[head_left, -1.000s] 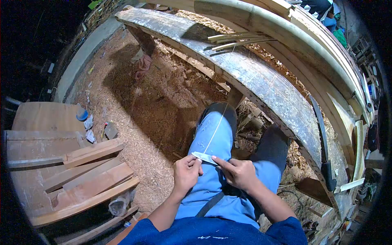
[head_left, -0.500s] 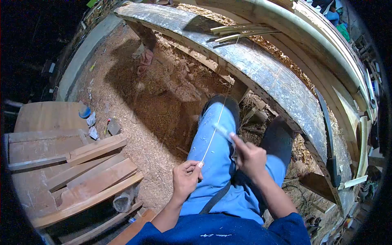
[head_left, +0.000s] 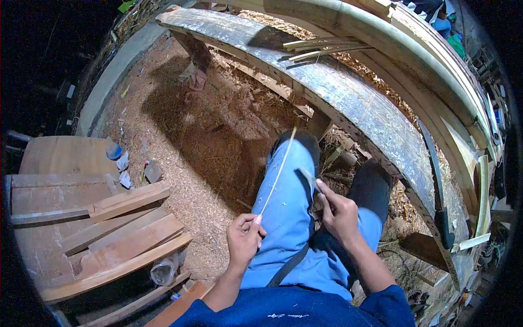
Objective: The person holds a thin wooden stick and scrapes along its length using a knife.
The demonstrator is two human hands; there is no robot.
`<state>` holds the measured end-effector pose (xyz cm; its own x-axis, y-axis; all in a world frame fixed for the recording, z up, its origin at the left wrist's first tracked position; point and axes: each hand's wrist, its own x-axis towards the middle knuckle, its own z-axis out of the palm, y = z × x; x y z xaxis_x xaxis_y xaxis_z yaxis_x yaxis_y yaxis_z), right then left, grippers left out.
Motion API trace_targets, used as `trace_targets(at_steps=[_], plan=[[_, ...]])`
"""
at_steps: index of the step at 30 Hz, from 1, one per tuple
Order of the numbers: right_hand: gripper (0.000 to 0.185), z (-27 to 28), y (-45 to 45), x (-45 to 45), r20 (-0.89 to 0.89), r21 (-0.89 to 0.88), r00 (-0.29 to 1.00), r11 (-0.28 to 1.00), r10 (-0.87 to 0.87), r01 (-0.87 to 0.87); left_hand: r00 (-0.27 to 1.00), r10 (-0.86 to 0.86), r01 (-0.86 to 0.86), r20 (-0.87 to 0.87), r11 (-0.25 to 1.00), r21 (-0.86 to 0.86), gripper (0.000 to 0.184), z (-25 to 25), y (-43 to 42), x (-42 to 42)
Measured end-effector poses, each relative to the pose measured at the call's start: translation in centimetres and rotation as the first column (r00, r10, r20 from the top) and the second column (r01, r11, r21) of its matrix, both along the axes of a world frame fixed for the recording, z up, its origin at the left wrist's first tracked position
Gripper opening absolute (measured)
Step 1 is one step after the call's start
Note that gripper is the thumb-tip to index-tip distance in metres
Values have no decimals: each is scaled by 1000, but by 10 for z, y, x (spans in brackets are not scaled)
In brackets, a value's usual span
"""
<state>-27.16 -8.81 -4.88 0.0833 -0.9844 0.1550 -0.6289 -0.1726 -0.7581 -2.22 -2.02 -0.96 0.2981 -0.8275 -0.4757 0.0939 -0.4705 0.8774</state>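
Observation:
Over my lap, my left hand [head_left: 244,238] pinches the near end of a thin pale wooden stick [head_left: 279,175]. The stick slants up and away across my left thigh, its far end near the knee. My right hand [head_left: 337,211] is closed around a small knife; its flat grey blade [head_left: 309,177] points up and left, to the right of the stick and apart from it. The knife's handle is mostly hidden in my fingers. Small pale shavings dot the blue trousers [head_left: 283,204].
Ahead curves a worn bench plank [head_left: 348,101] bearing several split strips [head_left: 327,46] and a long dark-handled blade [head_left: 436,180]. Behind it lies a thick bamboo pole [head_left: 376,32]. Wooden boards [head_left: 131,234] are stacked at left, beside a blue round container [head_left: 113,151]. Shavings cover the ground [head_left: 201,229].
The knife has moved right, away from the stick, and its blade is less blurred. My left hand has shifted slightly left and down, and the stick's far end now stops nearer the knee.

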Motion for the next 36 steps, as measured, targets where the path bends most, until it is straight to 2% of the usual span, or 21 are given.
trace_targets(at_steps=[1,3,6,9,11,13,19,22,27,30,32,36], plan=[[45,5,-1,-1,0,-26,999,999,40,-40,998,54,-54,-12,998,27,15,-1,6,2],[46,6,2,2,-40,-41,996,996,82,-84,999,41,-42,9,999,21,15,-6,12,6],[49,11,3,9,-80,-109,943,937,323,-331,998,48,-49,26,998,46,14,0,1,-1],[50,10,8,15,-128,-77,912,913,389,-400,999,-11,9,52,999,42,13,3,-22,-9],[50,7,8,13,-124,-92,916,914,382,-394,997,-3,3,73,1000,-3,14,0,-32,-11],[50,3,10,10,-187,-99,898,901,399,-422,998,-9,9,68,1000,-2,12,2,-40,-16],[51,3,12,10,-177,-81,911,917,372,-390,994,-80,78,72,997,24,8,-2,-44,-20],[51,6,12,9,-190,-66,907,917,376,-393,997,-80,81,21,996,-23,8,-1,-41,-22],[55,5,12,9,-235,-61,893,912,383,-407,995,-103,103,15,995,11,9,-1,-41,-21],[50,9,11,11,-298,-93,887,914,352,-394,997,-66,67,40,998,-15,14,-1,-37,-25],[61,10,10,13,-305,-85,900,933,311,-351,996,-66,67,52,998,-20,15,1,-36,-27],[62,8,7,10,-306,-102,917,948,257,-300,996,-73,75,53,996,-42,19,3,-26,-27]])
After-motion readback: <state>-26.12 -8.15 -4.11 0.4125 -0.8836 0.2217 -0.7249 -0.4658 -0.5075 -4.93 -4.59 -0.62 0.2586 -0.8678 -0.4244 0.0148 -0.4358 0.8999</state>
